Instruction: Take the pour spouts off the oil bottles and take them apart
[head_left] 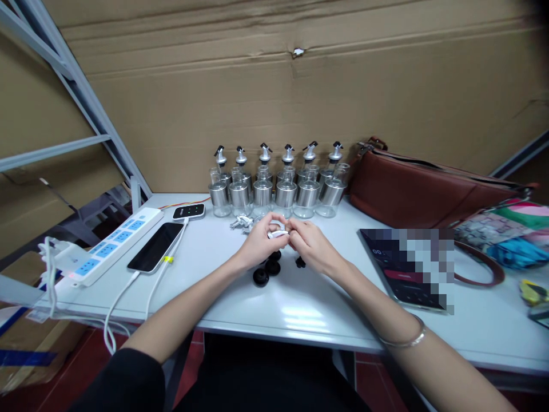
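Near the bottles [263,194], the left hand [261,240] and right hand [309,242] both pinch a silvery piece [277,234].

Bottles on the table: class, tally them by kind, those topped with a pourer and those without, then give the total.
Back-row bottles topped with pourers: 6
Front-row bottles without pourers: 6
Total bottles: 12
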Available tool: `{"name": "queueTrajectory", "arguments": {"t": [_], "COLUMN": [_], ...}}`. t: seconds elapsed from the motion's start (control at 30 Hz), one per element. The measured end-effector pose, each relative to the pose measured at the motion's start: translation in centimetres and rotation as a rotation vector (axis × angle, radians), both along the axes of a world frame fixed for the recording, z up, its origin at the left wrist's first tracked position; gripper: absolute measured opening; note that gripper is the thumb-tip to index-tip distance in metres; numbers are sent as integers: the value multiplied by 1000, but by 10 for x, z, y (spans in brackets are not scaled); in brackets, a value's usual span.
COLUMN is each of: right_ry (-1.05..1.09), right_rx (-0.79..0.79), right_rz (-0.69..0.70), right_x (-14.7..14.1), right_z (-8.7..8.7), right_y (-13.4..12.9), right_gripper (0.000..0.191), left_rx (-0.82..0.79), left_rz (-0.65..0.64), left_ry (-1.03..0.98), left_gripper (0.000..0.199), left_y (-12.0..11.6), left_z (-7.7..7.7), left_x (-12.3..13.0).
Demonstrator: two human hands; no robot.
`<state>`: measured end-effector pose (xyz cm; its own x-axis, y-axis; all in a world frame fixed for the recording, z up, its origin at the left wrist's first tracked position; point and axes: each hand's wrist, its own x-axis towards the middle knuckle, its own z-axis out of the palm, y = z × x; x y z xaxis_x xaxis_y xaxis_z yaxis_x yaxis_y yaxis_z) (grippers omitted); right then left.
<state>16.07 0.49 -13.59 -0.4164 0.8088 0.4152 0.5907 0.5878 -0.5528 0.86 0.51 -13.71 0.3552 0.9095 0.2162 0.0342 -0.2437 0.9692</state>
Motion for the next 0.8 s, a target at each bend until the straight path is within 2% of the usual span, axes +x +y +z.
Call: {"name": "queueTrajectory", "arguments": {"t": [0.1, 0.37, 0.5, 0.8], "right_ry": [31, 34, 44, 192], "right_rx": [124, 295, 253, 7], "right_rz": [-35, 67, 84, 96], "right_x": [1, 3, 3, 4], "right_z": [2, -2, 1, 7], "right_y": [0, 3, 2, 0], "right_gripper": [13, 15, 15, 15], "left_rx": [-100, -140, -118, -115], "left_rz": [-6, -22, -46, -99], "left_ry": [-11, 24, 61, 109], "left_gripper": [43, 50, 52, 54], "left_y": [0, -1, 0, 1], "left_z": [4, 5, 3, 2], "left_x": [-4, -5, -5, -8]}}
